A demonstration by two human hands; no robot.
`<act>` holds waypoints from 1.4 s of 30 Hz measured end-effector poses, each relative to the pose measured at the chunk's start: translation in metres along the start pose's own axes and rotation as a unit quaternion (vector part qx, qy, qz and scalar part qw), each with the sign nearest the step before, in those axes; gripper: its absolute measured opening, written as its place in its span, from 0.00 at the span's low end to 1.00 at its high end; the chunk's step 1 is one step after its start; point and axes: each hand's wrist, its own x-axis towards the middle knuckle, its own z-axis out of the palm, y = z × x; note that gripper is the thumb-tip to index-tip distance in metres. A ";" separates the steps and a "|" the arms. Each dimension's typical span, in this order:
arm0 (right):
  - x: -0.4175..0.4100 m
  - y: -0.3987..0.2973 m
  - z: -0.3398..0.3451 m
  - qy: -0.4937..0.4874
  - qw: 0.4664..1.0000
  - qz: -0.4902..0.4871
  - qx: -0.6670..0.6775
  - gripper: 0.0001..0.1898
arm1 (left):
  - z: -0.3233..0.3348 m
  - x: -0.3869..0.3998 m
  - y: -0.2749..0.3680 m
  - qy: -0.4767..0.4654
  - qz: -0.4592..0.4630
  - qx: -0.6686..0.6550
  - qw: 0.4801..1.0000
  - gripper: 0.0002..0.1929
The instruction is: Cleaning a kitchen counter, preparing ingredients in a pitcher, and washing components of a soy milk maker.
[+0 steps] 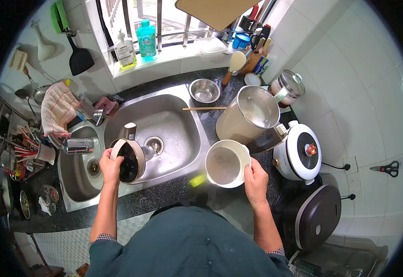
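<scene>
My left hand [110, 166] grips the beige handle of a soymilk maker's head [131, 162], held over the front left of the large steel sink basin [174, 145]. Its black control panel faces up, and its lower part points toward the drain. My right hand [257, 180] holds a white strainer cup [224, 164] by its right side, above the dark counter; its round bottom looks like fine mesh. Beside the cup lies a blurred yellow-green object [197, 180], too unclear to name. Behind the cup stands the beige jug [234, 119], tilted in view, with whitish residue inside.
A steel bowl [204, 90] and wooden chopsticks [205, 108] sit right of the sink. A white electric cooker [296, 152], a dark rice cooker [314, 218] and a glass kettle [288, 86] line the right wall. The faucet [80, 145] reaches over the small basin.
</scene>
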 end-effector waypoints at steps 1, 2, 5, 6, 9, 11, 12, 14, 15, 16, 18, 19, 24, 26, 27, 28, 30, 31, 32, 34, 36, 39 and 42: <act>0.000 0.001 0.001 0.000 1.000 0.000 0.000 0.16 | -0.002 0.001 -0.002 -0.001 0.003 -0.008 1.000 0.17; 0.000 0.004 0.004 -0.001 1.000 0.000 0.002 0.16 | -0.003 0.002 -0.004 -0.003 0.006 -0.015 1.000 0.18; -0.004 0.007 0.005 0.003 0.999 0.031 0.023 0.17 | -0.004 0.002 0.002 -0.001 0.009 0.004 1.000 0.18; -0.004 0.008 0.003 0.009 0.997 0.061 0.042 0.18 | -0.005 0.003 0.004 -0.006 0.013 0.001 1.000 0.18; -0.019 0.040 0.005 0.037 0.970 0.148 0.190 0.22 | -0.010 0.004 -0.004 0.000 0.018 0.015 1.000 0.19; -0.019 0.070 0.010 0.127 0.966 0.164 0.153 0.32 | -0.012 0.004 -0.008 -0.005 0.030 0.006 1.000 0.19; -0.010 0.086 0.007 0.153 0.977 0.112 0.094 0.36 | -0.011 0.002 -0.003 -0.008 0.025 0.001 1.000 0.19; 0.015 0.093 -0.003 0.184 0.978 0.046 0.083 0.42 | -0.013 0.000 -0.003 -0.009 0.026 -0.012 1.000 0.19; 0.034 0.087 -0.006 0.189 0.972 0.031 0.134 0.44 | -0.016 -0.001 -0.006 -0.011 0.031 -0.013 0.999 0.19; 0.051 0.084 -0.009 0.174 0.963 0.028 0.202 0.42 | -0.016 -0.001 -0.007 -0.011 0.026 -0.013 1.000 0.19; 0.082 0.099 -0.016 0.159 0.931 0.027 0.328 0.33 | -0.011 -0.003 -0.003 -0.013 0.022 -0.025 0.999 0.19; 0.096 0.106 -0.017 0.164 0.918 0.048 0.357 0.29 | -0.011 -0.002 -0.005 -0.013 0.029 -0.028 0.999 0.19; 0.126 0.097 -0.006 0.119 0.887 0.014 0.446 0.25 | -0.014 -0.008 -0.003 -0.006 0.008 -0.045 0.999 0.19; 0.143 0.111 -0.005 0.151 0.880 0.012 0.450 0.24 | -0.010 -0.014 0.004 0.000 0.013 -0.061 0.998 0.18; 0.154 0.112 -0.003 0.148 0.878 0.009 0.455 0.24 | -0.011 -0.014 0.004 0.006 0.017 -0.061 0.998 0.18; 0.165 0.114 -0.001 0.160 0.876 0.012 0.455 0.25 | -0.013 -0.015 0.003 0.009 0.017 -0.043 0.999 0.18; 0.184 0.118 0.001 0.166 0.878 0.022 0.449 0.27 | -0.014 -0.020 0.004 0.015 0.017 -0.038 0.999 0.17; 0.193 0.120 0.002 0.165 0.876 0.023 0.453 0.27 | -0.013 -0.022 0.006 0.018 0.018 -0.036 0.999 0.17; 0.202 0.122 0.003 0.157 0.876 0.013 0.456 0.27 | -0.012 -0.023 0.008 0.016 0.011 -0.038 0.999 0.18; 0.215 0.122 0.006 0.140 0.886 0.013 0.443 0.28 | -0.011 -0.030 0.012 0.022 0.006 -0.037 0.999 0.19; 0.226 0.118 0.007 0.146 0.888 -0.007 0.436 0.28 | -0.010 -0.031 0.012 0.033 0.007 -0.025 0.999 0.18; 0.229 0.126 0.001 0.146 0.942 -0.022 0.302 0.31 | -0.008 -0.028 0.012 0.031 -0.004 -0.008 0.999 0.19; 0.185 0.136 0.012 0.172 0.953 -0.016 0.249 0.39 | -0.006 -0.021 0.003 0.018 -0.003 -0.029 0.999 0.20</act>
